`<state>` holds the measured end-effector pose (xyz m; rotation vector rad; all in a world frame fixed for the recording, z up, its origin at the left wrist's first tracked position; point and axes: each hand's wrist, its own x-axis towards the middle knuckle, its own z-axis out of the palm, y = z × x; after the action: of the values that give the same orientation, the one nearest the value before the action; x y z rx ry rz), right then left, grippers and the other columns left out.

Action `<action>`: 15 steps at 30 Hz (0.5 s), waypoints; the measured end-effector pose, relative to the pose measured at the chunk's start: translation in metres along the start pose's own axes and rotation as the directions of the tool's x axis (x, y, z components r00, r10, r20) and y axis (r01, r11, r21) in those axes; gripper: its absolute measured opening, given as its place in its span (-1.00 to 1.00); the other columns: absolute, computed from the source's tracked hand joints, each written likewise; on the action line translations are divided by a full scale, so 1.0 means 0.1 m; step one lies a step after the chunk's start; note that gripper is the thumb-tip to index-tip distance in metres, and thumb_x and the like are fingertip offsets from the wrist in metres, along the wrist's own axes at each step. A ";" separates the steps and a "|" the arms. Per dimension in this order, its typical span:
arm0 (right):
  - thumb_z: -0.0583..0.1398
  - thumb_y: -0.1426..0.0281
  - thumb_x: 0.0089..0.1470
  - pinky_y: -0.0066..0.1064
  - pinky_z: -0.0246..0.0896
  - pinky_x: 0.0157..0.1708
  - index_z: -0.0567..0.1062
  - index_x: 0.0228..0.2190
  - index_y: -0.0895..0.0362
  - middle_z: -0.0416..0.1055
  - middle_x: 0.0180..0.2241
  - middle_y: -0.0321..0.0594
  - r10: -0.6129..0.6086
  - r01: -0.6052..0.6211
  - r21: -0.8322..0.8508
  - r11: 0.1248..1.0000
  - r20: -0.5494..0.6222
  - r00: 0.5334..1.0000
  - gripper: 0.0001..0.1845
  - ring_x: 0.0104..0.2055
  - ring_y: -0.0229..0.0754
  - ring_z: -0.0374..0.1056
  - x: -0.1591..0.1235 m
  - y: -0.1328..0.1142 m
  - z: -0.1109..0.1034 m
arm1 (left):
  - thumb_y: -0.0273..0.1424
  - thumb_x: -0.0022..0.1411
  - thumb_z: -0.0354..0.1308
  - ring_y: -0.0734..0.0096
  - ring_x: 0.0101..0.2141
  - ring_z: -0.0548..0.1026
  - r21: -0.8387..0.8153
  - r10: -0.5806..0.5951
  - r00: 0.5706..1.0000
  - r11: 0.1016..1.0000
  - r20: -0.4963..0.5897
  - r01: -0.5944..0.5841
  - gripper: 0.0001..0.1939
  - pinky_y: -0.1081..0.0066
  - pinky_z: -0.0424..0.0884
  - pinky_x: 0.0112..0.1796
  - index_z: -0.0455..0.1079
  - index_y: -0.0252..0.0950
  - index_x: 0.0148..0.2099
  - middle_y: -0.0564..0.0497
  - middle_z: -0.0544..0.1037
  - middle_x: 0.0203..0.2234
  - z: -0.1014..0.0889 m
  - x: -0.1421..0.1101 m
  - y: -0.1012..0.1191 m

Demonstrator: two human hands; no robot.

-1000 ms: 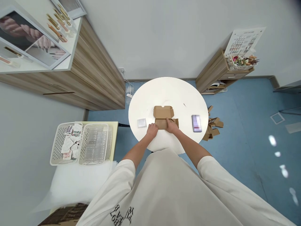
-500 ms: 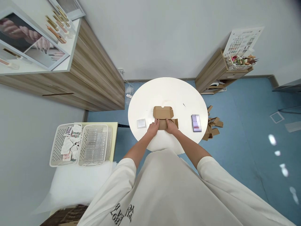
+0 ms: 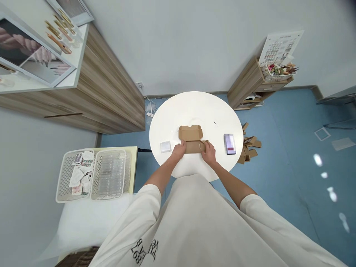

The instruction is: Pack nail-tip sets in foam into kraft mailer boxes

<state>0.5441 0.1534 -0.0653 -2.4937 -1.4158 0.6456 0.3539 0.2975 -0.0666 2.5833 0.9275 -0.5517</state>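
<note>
- Head view: the open cardboard box (image 3: 192,146) lies near the round table's (image 3: 194,105) centre, its ends held by the left hand (image 3: 178,149) at eight o'clock and right hand (image 3: 209,152) at four.
- Uneven pressure could crease it or skew its walls.
- Counted: one box, one clear case (image 3: 165,147) towards nine, one purple packet (image 3: 230,144) towards three.

Box (image 3: 192,147) partly hidden; purple item (image 3: 229,144) blurred.
</note>
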 end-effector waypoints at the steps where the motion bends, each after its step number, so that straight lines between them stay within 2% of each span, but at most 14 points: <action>1: 0.08 0.36 0.19 -0.05 0.04 0.24 -0.01 0.39 0.09 0.04 0.36 0.02 0.088 -0.088 0.015 0.996 -0.028 0.996 -0.20 0.34 0.12 0.02 -0.04 0.09 0.00 | -0.56 0.11 0.30 0.01 -0.06 0.51 0.017 0.003 1.000 1.000 0.000 -0.003 -0.05 0.17 0.40 -0.07 -0.10 -0.28 0.44 -0.38 0.16 0.27 0.01 0.01 0.00; 3: 0.10 0.35 0.16 -0.09 0.11 0.20 -0.02 0.39 0.12 0.05 0.34 0.06 0.209 -0.208 0.062 0.976 -0.008 0.978 -0.17 0.32 0.12 0.07 -0.09 0.24 0.02 | -0.57 0.08 0.32 0.03 -0.08 0.51 0.044 0.008 1.000 0.999 -0.009 -0.008 -0.04 0.19 0.40 -0.09 -0.08 -0.30 0.43 -0.37 0.19 0.24 0.02 0.02 -0.01; 5: 0.12 0.33 0.15 -0.14 0.17 0.17 -0.06 0.40 0.12 0.08 0.32 0.06 0.248 -0.252 0.115 0.961 0.048 0.968 -0.14 0.30 0.09 0.12 -0.09 0.33 0.04 | -0.56 0.06 0.35 0.02 -0.08 0.51 0.055 0.009 1.000 0.998 -0.016 -0.008 -0.04 0.20 0.40 -0.11 -0.06 -0.31 0.42 -0.36 0.21 0.23 0.03 0.03 0.00; 8: 0.13 0.30 0.16 -0.20 0.25 0.09 -0.13 0.41 0.10 0.17 0.26 0.05 0.253 -0.273 0.171 0.947 0.128 0.959 -0.10 0.24 0.06 0.21 0.00 0.34 0.06 | -0.55 0.05 0.37 0.02 -0.08 0.51 0.060 0.007 1.000 0.998 -0.015 -0.007 -0.02 0.21 0.39 -0.12 -0.04 -0.31 0.41 -0.36 0.22 0.22 0.03 0.04 0.01; 11: 0.14 0.29 0.18 -0.21 0.29 0.03 -0.16 0.41 0.07 0.22 0.22 0.03 0.243 -0.271 0.186 0.944 0.159 0.957 -0.09 0.18 0.05 0.27 0.11 0.24 0.06 | -0.54 0.06 0.36 0.03 -0.09 0.51 0.074 0.000 1.000 0.997 -0.008 0.001 -0.03 0.21 0.40 -0.13 -0.05 -0.30 0.42 -0.35 0.24 0.21 0.04 0.04 0.02; 15: 0.12 0.35 0.21 -0.27 0.31 -0.05 -0.23 0.43 0.00 0.20 0.25 0.00 0.169 -0.195 0.146 0.970 0.173 0.970 -0.09 0.11 0.01 0.33 0.20 0.10 0.03 | -0.53 0.08 0.35 0.03 -0.07 0.51 0.071 -0.011 1.000 0.997 0.009 0.011 -0.03 0.21 0.39 -0.11 -0.06 -0.28 0.43 -0.35 0.22 0.23 0.04 0.03 0.04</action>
<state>0.5594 0.1646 -0.0770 -2.5076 -1.1364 0.9749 0.3577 0.2951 -0.0705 2.6370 0.9359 -0.6098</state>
